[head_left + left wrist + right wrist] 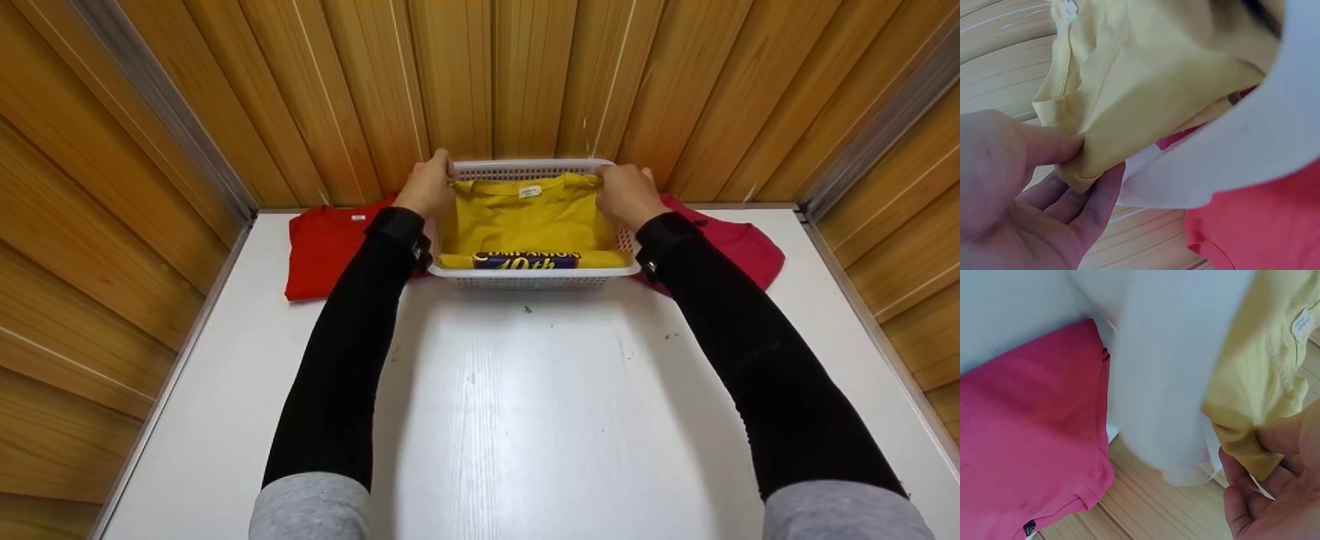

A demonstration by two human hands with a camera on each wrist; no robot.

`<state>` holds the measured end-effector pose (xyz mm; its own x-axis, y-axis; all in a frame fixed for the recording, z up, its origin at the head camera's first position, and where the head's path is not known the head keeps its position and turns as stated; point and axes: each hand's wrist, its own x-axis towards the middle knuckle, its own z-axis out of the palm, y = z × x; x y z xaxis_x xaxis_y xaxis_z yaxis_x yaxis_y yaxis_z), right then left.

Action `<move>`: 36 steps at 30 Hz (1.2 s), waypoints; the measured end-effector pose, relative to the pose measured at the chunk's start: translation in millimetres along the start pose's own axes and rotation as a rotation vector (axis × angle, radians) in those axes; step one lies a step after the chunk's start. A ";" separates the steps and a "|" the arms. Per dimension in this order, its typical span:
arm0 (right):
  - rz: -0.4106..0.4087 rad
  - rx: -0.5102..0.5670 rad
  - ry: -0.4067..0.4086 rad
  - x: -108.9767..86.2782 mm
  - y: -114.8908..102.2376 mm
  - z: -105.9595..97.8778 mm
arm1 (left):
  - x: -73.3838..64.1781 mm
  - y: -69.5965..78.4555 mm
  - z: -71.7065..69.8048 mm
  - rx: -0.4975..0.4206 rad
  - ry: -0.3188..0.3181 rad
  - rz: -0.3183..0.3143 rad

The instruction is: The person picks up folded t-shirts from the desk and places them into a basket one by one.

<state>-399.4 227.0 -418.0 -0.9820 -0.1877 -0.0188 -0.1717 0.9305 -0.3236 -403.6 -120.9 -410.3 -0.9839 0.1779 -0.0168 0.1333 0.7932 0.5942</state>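
Observation:
A yellow T-shirt [525, 221] with a white neck label and dark printed lettering lies inside a white plastic basket [525, 274]. My left hand [431, 187] pinches the shirt's left shoulder corner between thumb and fingers, at the basket's far left. At the far right, my right hand [628, 193] pinches the opposite shoulder corner. Both wrist views show the yellow cloth [1129, 95] raised at its corners, beside the basket's white rim [1168, 371]. The front of the shirt, with its print, lies along the near rim.
A folded red shirt [322, 255] lies on the white table [510, 420] left of the basket. To the right is a folded magenta shirt [739, 247], partly behind my right arm. Wood-patterned panel walls [525, 75] stand close behind the basket and on both sides.

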 end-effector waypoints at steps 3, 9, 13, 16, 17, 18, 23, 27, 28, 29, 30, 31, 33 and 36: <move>-0.011 0.002 0.036 2.1 1.8 -0.9 | 1.2 0.6 0.6 0.003 0.049 0.012; 0.006 0.036 0.044 5.0 3.1 0.9 | 3.6 0.3 4.4 0.020 0.103 -0.004; 0.040 0.087 0.060 9.1 4.4 0.1 | 5.4 1.1 3.8 0.024 0.139 0.001; 0.055 0.108 0.063 11.3 4.6 -0.7 | 6.3 2.0 3.3 0.017 0.154 0.004; 0.057 0.112 0.063 11.7 4.3 -0.6 | 6.6 2.1 3.6 0.015 0.155 0.002; 0.053 0.112 0.066 11.7 4.0 -0.7 | 7.3 2.1 4.3 0.014 0.155 -0.002; 0.034 0.059 0.075 10.0 2.2 -0.6 | 10.4 0.8 7.9 0.034 0.164 -0.019; 0.013 -0.007 0.035 4.8 -0.8 -2.9 | 8.2 0.5 6.9 0.064 0.159 0.007; 0.000 -0.017 0.022 2.7 -2.3 -3.7 | 6.4 0.9 6.0 0.069 0.149 0.018; -0.011 -0.016 0.006 0.8 -3.8 -4.6 | 4.5 1.1 4.9 0.074 0.133 0.029; -0.027 -0.010 -0.009 -1.8 -5.9 -5.7 | 2.1 1.5 4.1 0.078 0.113 0.042; -0.045 -0.005 -0.021 -4.3 -7.8 -6.5 | -0.5 2.2 3.6 0.082 0.090 0.055; -0.069 0.020 -0.066 -10.5 -12.2 -8.1 | -7.6 4.1 2.5 0.092 0.039 0.089; -0.091 0.060 -0.169 -22.1 -18.2 -10.5 | -21.1 8.5 3.3 0.099 -0.043 0.142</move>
<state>-375.4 217.5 -401.9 -0.9348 -0.3249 -0.1435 -0.2491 0.8877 -0.3871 -381.3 -116.0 -407.6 -0.9486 0.3154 0.0265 0.2840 0.8111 0.5113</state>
